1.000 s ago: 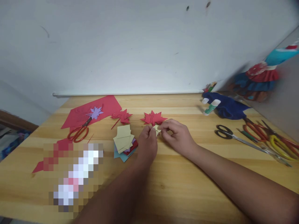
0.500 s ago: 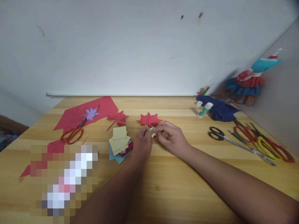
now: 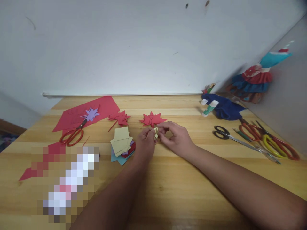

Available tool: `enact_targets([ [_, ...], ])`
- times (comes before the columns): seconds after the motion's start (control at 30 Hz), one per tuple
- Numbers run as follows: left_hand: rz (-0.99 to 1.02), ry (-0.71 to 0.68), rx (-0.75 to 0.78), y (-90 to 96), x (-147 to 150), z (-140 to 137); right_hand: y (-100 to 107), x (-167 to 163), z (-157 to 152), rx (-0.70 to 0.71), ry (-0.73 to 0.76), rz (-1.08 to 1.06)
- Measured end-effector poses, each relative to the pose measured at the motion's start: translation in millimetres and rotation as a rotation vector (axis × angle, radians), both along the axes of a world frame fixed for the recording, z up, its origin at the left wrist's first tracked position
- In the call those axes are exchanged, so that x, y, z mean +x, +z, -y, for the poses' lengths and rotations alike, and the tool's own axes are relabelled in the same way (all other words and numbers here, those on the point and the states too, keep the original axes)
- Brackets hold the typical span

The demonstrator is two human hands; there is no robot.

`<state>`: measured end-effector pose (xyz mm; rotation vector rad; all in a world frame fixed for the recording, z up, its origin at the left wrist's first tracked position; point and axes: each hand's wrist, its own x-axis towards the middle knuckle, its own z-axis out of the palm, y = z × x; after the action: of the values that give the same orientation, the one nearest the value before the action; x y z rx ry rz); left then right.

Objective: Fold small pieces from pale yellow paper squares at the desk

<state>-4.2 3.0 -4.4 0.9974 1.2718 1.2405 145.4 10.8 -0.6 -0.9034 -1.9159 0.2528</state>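
Two hands at work, one small folded yellow paper between them. Far left: purple star cutout on red sheet, orange-handled scissors by it. Next, yellow squares top a stack just left of the left hand. Left thumb and fingers are closed, pinching the paper's left edge. Paper sits right at the fingertips, in front of a red cutout; long axis looks near upright in view, hard to be sure. Right hand equally near: thumb and index narrow, at the paper's right edge, grip partly hidden. Farther right, glue stick. Versus half a second ago: paper shows a broader creased face; whole view shifted slightly.
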Motion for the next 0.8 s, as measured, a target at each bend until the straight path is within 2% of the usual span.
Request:
enact_targets([
  [0.23, -0.002, 0.007, -0.005, -0.9, -0.3, 0.2, 1.6, -0.8, 1.3, 0.015, -0.014, 0.003],
  [0.6, 0.104, -0.005, 0.001, 3.6, 0.2, -0.2, 1.5, -4.8, 3.5, -0.139, -0.007, -0.124],
  [0.7, 0.152, 0.005, -0.006, 0.1, 0.0, -1.8, 3.7, -5.1, 3.6, -0.134, -0.019, -0.108],
  [0.8, 0.106, 0.02, 0.001, -1.6, -0.6, -2.4, 4.5, -5.1, 3.5, -0.104, -0.029, -0.074],
])
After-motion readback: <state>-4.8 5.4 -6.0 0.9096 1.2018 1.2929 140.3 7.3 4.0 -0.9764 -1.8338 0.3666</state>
